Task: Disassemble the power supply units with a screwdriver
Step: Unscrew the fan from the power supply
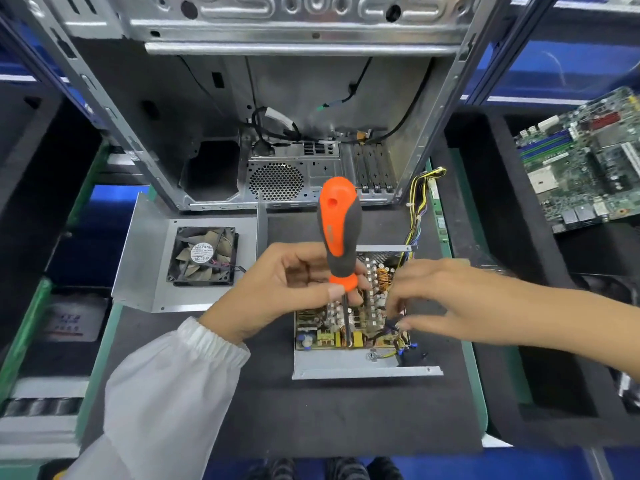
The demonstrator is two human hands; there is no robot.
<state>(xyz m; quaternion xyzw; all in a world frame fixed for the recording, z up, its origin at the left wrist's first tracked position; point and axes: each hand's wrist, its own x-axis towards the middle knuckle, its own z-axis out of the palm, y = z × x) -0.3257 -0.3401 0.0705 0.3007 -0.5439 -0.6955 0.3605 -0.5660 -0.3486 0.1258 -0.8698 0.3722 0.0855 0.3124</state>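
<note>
An open power supply unit (346, 365) lies on the black mat, its circuit board (332, 336) and coils exposed. My left hand (280, 289) grips the lower end of an orange and grey screwdriver (337, 230), held upright with its shaft going down into the board. My right hand (446, 299) reaches in from the right, its fingertips curled down among the components and dark wires at the board's right side. What the fingertips hold is blurred. The unit's removed lid (149, 271), with a black fan (204, 256) mounted on it, lies to the left.
An empty metal computer case (284, 109) stands right behind the unit. A yellow and black cable bundle (417, 206) runs from the unit towards the back right. A green motherboard (581, 161) lies at the far right. Dark foam trays flank the mat on both sides.
</note>
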